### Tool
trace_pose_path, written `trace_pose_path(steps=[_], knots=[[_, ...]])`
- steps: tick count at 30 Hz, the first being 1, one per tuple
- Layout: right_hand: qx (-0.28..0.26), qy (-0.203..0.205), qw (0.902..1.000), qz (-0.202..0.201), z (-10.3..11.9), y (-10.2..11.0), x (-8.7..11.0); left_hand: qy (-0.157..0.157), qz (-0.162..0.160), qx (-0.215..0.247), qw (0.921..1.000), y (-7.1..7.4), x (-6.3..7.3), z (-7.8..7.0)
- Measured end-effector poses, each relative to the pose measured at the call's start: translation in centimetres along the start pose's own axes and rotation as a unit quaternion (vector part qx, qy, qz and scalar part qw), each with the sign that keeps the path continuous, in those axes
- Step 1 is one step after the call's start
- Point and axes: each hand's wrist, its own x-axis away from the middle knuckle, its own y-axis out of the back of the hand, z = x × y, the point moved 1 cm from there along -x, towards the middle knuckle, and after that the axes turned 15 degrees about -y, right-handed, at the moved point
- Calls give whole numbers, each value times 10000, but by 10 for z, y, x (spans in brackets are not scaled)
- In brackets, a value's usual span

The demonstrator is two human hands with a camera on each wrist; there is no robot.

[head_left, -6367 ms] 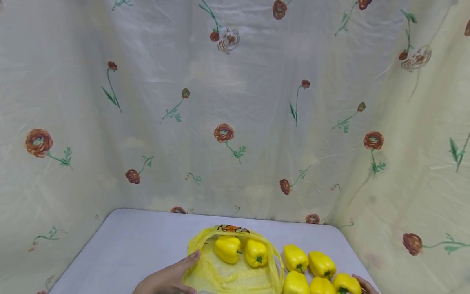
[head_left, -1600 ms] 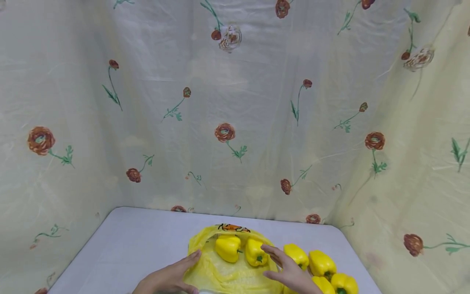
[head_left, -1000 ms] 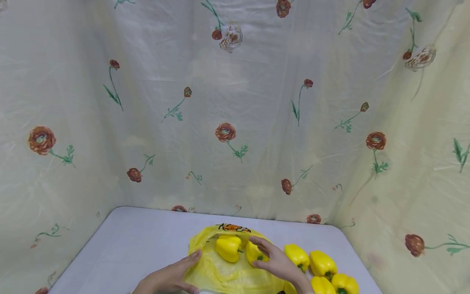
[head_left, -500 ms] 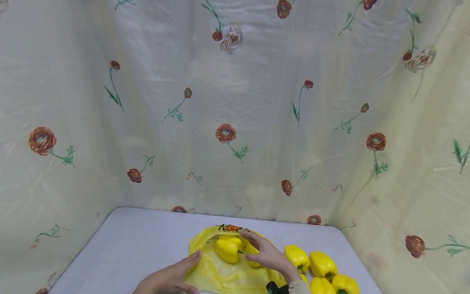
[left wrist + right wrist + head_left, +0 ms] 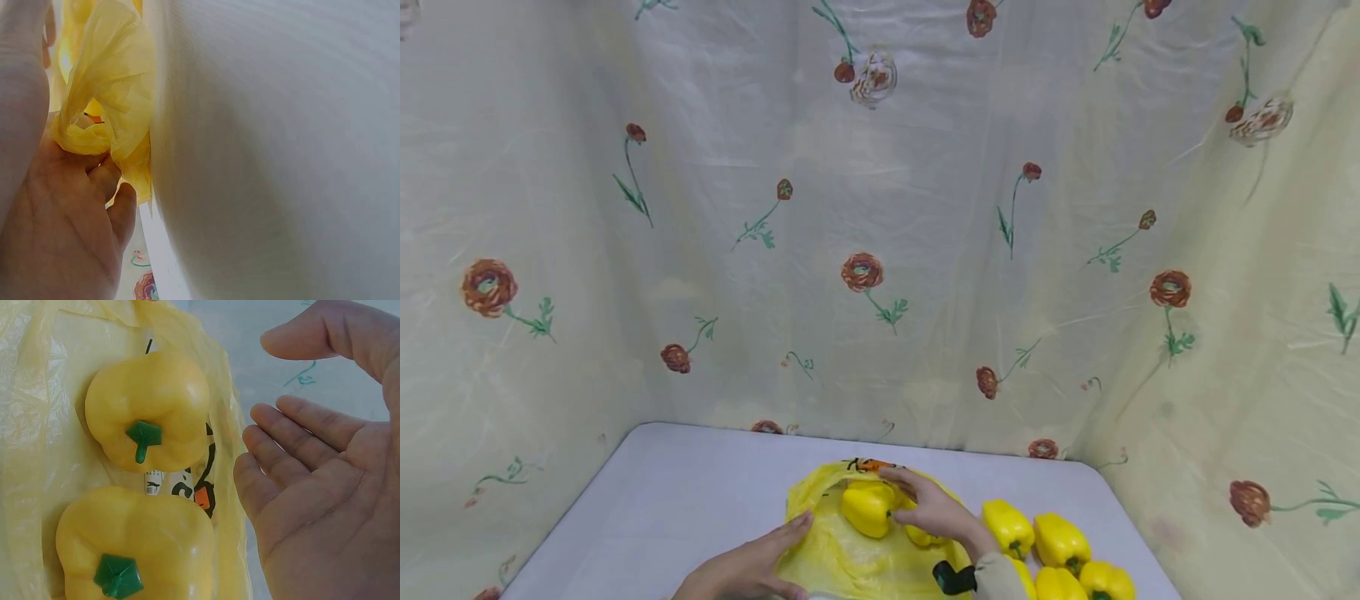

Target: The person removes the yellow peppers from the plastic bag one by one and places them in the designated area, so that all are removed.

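Note:
A yellow plastic bag lies on the table with its mouth spread toward me. Inside it, side by side, are two yellow bell peppers with green stems, one pepper above the other pepper in the right wrist view. My left hand holds the bag's left edge; thin yellow film bunches against its fingers. Over the bag's right side reaches my right hand, partly covering the right-hand pepper in the head view. Its fingers spread loosely beside the bag rim and hold nothing.
Several yellow bell peppers sit on the white table to the right of the bag. Flower-printed curtains hang behind and at both sides. A black strap device is on my right wrist.
My right hand has come from the peppers at the far right to above the bag, drifting further left in the last second. The left hand stays at the bag's edge.

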Motion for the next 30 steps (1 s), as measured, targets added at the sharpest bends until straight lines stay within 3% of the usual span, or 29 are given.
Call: trace_pose_path(steps=[15, 25, 30], knots=[[215, -151, 9996, 102, 5, -3, -15, -277, -74, -77, 9996, 1, 5, -1], [486, -72, 9988, -13, -2, -5, -25, -143, -48, -78, 9999, 2, 3, 1], [681, -112, 9976, -93, -4, -7, -27, -244, -72, -66, 9997, 2, 5, 0]])
